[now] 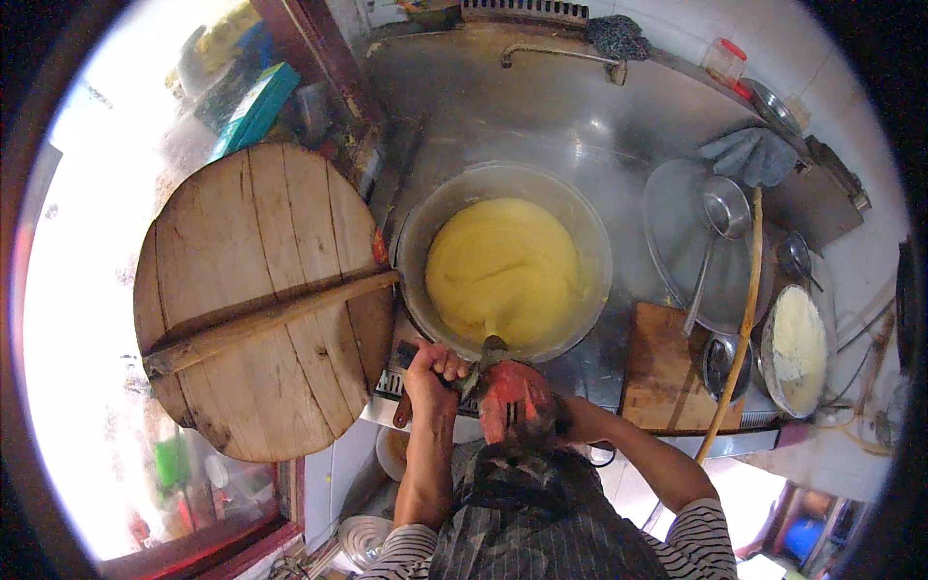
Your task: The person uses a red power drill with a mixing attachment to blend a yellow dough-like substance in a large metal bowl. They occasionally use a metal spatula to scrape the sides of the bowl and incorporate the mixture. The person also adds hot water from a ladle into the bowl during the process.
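A large metal pot (601, 261) holds thick yellow mush (503, 261) with swirl marks on its surface. At the pot's near rim, a red power tool that looks like an electric drill mixer (512, 394) points its shaft down into the mush; the shaft's lower end is hidden. My left hand (437, 364) is closed around a dark side handle of the tool. My right hand (559, 418) is at the tool's rear, its fingers mostly hidden in shadow, and it seems wrapped round the grip. A brown wooden handle (401, 414) sticks out below my left hand.
A round wooden lid (261, 222) leans left of the pot. To the right are a wooden cutting board (652, 387), a ladle (715, 217) on a big metal lid, a long stick (739, 358), and a bowl of pale flour-like powder (798, 338). A tap (561, 53) crosses behind; steam hangs over the stove.
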`<action>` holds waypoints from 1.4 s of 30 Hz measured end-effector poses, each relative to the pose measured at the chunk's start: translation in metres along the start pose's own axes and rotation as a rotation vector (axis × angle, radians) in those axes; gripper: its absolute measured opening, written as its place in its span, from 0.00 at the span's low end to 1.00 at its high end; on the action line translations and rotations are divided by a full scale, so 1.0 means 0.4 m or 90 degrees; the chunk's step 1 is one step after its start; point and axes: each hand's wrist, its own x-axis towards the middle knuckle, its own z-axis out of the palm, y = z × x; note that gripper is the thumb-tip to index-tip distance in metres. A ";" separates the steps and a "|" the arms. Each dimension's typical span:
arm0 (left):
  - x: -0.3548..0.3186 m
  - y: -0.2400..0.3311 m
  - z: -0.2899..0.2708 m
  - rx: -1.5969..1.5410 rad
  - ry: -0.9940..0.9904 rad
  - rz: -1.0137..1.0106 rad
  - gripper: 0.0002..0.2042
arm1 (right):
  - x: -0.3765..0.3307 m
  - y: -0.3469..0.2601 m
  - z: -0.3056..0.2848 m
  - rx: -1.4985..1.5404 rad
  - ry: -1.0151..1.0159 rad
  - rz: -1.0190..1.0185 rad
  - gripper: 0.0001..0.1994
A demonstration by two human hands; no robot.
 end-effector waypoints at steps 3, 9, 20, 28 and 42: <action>-0.011 -0.016 0.023 0.005 0.030 0.021 0.09 | 0.008 0.041 0.022 0.052 0.065 0.012 0.36; -0.059 -0.105 0.093 0.057 -0.004 0.057 0.09 | -0.023 0.165 0.042 0.029 0.093 0.063 0.32; -0.115 -0.153 0.120 0.097 -0.011 0.007 0.08 | -0.130 0.217 0.111 0.109 0.117 0.023 0.23; -0.020 -0.088 0.120 0.111 -0.019 0.090 0.07 | 0.043 0.164 0.058 0.012 0.246 -0.129 0.29; -0.015 -0.152 0.114 0.063 -0.090 -0.027 0.09 | -0.109 0.022 0.006 0.050 0.169 0.011 0.27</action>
